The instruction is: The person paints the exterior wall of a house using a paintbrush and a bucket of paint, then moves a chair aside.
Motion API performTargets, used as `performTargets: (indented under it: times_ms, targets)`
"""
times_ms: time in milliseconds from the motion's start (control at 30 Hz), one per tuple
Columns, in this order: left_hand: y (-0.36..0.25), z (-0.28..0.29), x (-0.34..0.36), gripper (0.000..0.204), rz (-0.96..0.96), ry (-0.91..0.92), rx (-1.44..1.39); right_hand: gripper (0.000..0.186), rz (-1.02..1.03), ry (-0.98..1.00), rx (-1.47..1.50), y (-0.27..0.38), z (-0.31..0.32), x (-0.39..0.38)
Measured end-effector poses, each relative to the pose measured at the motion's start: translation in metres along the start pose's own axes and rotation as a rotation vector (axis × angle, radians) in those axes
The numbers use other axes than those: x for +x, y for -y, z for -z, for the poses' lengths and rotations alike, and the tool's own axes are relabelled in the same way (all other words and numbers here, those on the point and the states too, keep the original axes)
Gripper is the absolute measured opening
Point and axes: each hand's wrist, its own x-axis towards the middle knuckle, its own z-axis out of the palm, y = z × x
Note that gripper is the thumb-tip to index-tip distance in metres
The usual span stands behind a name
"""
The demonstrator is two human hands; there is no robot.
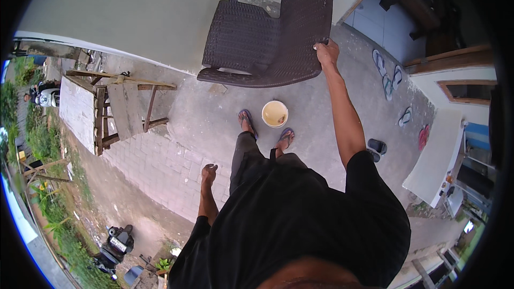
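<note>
My right hand (327,52) grips the edge of a dark brown woven-look plastic armchair (267,32), which is lifted and tilted above the concrete floor in front of me. My left hand (208,173) hangs loose at my side with fingers curled, holding nothing. On the floor between my sandalled feet (247,122) stands a small cream bucket (274,113) with brownish liquid in it.
A rough wooden bench or frame (115,104) stands at the left by the pale wall. Several sandals (388,77) lie at the right near a doorway. A white board (436,155) leans at the far right. A motorbike (118,243) is parked at the lower left.
</note>
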Motion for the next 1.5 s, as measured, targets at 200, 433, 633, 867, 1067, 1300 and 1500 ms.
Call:
performTargets:
  times_ms: [200, 433, 633, 867, 1067, 1300, 1500]
  targets:
    - [-0.018, -0.003, 0.019, 0.044, -0.003, 0.073, -0.218, 0.026, -0.062, -0.09, 0.035, -0.016, 0.013, -0.007]
    - [-0.068, -0.032, 0.136, 0.044, -0.251, 0.236, -0.161, 0.042, -0.059, -0.053, -0.312, 0.011, 0.014, -0.002]
    - [-0.044, -0.178, 0.252, 0.036, -0.66, 0.346, 0.05, 0.064, 0.013, -0.073, -0.552, 0.027, 0.011, -0.028]
    - [0.014, -0.301, 0.329, 0.024, -0.468, 0.7, 0.012, 0.076, -0.064, -0.139, -0.528, 0.012, -0.011, -0.051]
    - [-0.107, -0.439, 0.224, 0.046, 0.403, 0.889, -0.643, 0.085, 0.24, -0.101, -0.976, 0.0, 0.045, -0.034]
    - [-0.073, -0.463, 0.249, 0.026, 0.587, 0.72, -0.873, 0.066, 0.191, -0.11, -1.037, 0.0, 0.037, -0.021]
    - [-0.119, -0.451, 0.229, 0.02, 0.698, 0.509, -1.257, 0.088, 0.504, 0.091, -0.798, -0.006, 0.086, -0.021]
